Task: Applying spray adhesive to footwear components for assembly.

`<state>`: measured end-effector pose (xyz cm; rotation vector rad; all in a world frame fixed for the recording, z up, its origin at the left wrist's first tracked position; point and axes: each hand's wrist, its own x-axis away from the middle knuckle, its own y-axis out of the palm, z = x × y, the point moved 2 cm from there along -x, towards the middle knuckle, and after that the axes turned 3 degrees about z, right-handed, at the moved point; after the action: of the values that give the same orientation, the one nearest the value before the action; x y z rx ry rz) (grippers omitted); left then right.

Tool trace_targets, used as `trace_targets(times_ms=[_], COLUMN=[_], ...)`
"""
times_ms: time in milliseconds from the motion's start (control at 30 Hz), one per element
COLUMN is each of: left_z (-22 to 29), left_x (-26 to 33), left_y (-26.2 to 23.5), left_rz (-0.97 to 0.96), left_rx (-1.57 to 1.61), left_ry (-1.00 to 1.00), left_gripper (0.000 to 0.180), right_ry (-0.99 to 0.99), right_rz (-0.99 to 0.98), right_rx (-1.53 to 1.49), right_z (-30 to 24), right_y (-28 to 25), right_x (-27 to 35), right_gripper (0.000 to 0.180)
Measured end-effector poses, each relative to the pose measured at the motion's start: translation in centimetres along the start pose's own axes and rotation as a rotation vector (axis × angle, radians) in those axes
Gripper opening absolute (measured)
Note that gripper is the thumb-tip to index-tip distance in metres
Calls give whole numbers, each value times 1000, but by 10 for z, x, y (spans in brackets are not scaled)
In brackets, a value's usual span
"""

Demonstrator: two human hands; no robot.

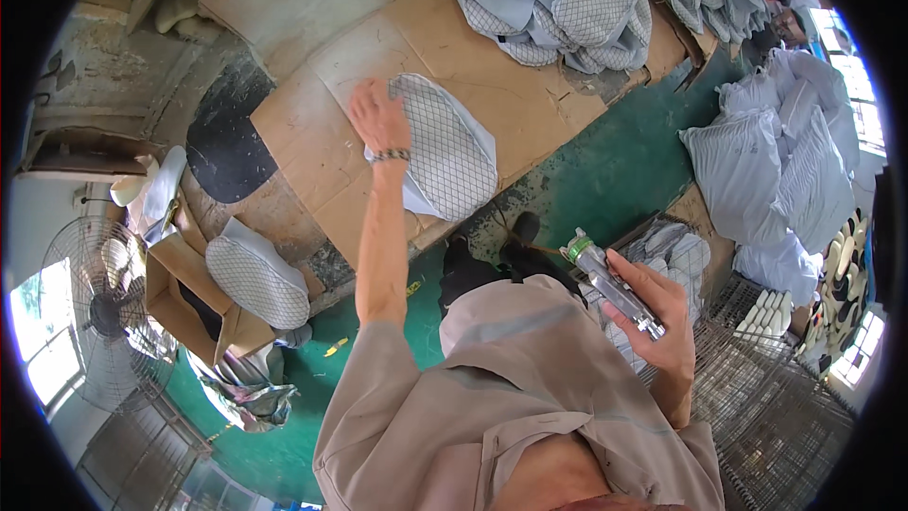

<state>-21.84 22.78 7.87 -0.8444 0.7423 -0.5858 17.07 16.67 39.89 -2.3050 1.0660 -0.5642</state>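
Observation:
A grey cover with a black diamond grid [445,147] lies on flattened cardboard [326,123] on the workbench. My left hand [378,114] rests at the cover's upper left edge, back upward and fingers a little apart, a dark band round its wrist. My right hand [662,312] is closed round a metal spray gun [615,289] with a green ring at its front end. The gun is held away from the bench, over on my right side, above a stack of similar covers [676,251]. Its trigger is hidden by my hand.
More grey covers [596,0] are heaped at the bench's far side. One cover [255,270] leans by an open carton [180,293] at left, near a caged fan [109,312]. White sacks [766,151] and a wire rack [766,407] stand right. The floor [331,397] is green.

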Motion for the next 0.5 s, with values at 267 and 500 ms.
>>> trace_targets(times_ms=[267, 500], left_z=[36, 47], left_x=[119, 143], left_y=[22, 26], left_rz=[-234, -272], left_rx=[-120, -180], left_ry=[121, 79], left_gripper=[76, 84], right_ry=[-105, -122], right_rz=[-67, -100], right_rx=[16, 7], right_z=[0, -5], right_y=[-16, -39], right_x=[1, 14], right_gripper=[62, 61])
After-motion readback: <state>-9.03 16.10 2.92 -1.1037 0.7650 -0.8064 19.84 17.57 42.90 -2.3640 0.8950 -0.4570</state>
